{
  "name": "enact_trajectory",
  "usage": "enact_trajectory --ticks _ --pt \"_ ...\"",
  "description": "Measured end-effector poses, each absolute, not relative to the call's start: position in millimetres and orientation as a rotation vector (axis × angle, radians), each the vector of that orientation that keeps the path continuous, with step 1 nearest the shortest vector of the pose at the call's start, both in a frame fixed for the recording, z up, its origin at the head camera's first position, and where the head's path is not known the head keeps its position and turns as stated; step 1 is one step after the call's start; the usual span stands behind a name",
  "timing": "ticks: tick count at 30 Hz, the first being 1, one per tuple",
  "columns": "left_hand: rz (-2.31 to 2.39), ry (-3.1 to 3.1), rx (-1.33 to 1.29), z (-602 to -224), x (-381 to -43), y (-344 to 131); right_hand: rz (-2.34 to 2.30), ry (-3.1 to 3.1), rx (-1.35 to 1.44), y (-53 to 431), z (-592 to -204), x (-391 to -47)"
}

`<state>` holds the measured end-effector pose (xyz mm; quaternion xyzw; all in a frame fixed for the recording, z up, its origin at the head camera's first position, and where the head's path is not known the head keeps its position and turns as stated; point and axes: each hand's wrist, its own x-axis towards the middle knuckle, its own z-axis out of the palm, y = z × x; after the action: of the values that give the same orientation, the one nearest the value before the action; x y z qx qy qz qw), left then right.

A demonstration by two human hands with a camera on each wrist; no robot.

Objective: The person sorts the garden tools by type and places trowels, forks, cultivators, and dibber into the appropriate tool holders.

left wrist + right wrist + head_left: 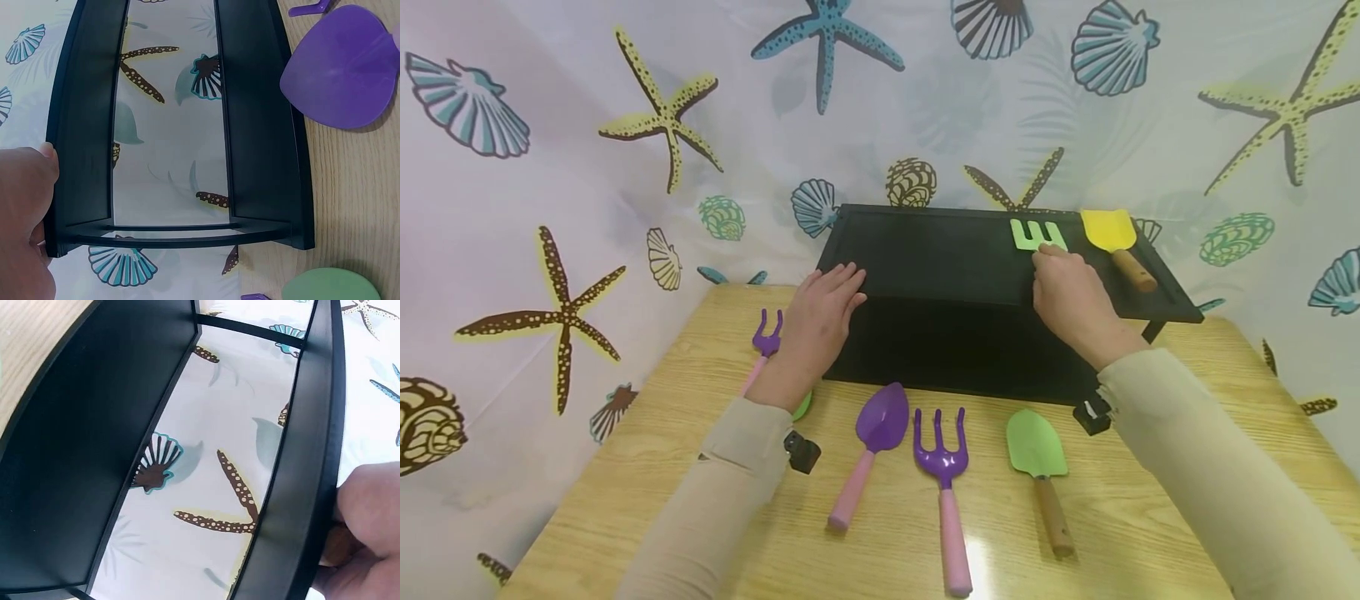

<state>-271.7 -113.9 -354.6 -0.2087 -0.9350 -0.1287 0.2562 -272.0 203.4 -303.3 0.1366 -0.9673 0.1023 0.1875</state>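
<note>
A black two-tier shelf (925,254) stands on the table. My left hand (816,321) rests on its front left corner with fingers fairly straight; in the left wrist view it touches the shelf's edge. Over the right part of the top tier, my right hand (1075,300) grips a light green hand fork (1037,237) with its prongs pointing to the back. The fork's wooden handle (340,545) shows between the fingers in the right wrist view. To the right of it, a yellow shovel (1108,229) with a wooden handle lies on the top tier.
In front of the shelf lie a purple trowel (882,421), a purple three-pronged fork (942,460) and a green trowel (1036,446). Another purple fork (766,342) and a green tool (803,406) are partly hidden by the left arm. A printed curtain (925,108) hangs behind.
</note>
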Motion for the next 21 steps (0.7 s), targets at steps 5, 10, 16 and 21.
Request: enact_trajectory --ticks 5,10,16,21 --pt "-0.345 -2.53 -0.565 -355 -271 -113 0.311 -2.782 0.383 206 -306 -269" --pt "-0.347 -2.531 -0.564 -353 -270 -112 0.326 -2.814 0.387 212 -305 -260" --pt "-0.331 -2.574 -0.542 -353 -269 -112 0.364 -2.763 0.407 219 -301 -250" --pt "-0.334 -2.578 -0.541 -352 -269 -112 0.381 -2.731 0.405 225 -299 -241"
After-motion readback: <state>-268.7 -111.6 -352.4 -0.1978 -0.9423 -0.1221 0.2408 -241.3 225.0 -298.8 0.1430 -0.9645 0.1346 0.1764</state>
